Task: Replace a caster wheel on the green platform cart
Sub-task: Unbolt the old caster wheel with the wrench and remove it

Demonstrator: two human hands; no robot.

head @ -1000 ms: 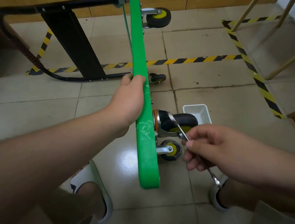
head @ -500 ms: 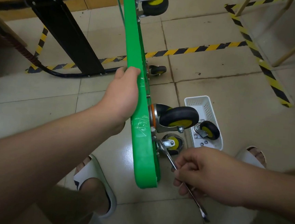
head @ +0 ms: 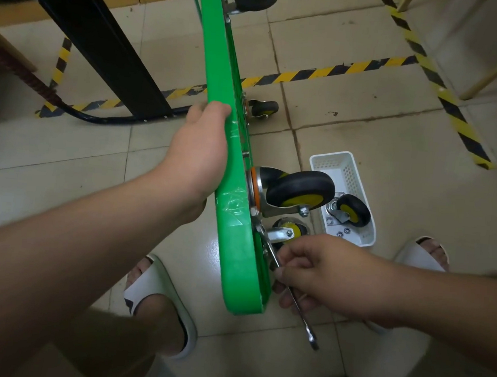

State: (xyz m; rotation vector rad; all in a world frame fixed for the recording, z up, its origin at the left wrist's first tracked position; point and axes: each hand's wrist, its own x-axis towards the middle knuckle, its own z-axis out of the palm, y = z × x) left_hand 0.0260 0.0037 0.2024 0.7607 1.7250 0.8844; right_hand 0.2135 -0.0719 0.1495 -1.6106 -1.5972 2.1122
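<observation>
Green platform cart (head: 234,262) is kept tipped on its long edge on the floor, its upper rim gripped by the left hand (head: 202,154). The wrench (head: 303,318), clenched in the right hand (head: 332,280), has been dropped from the caster wheel (head: 301,190) down to the mounting hardware by the deck's near corner, so bolt work looks underway. A spare caster (head: 353,212) waits in the white basket (head: 329,165).
</observation>
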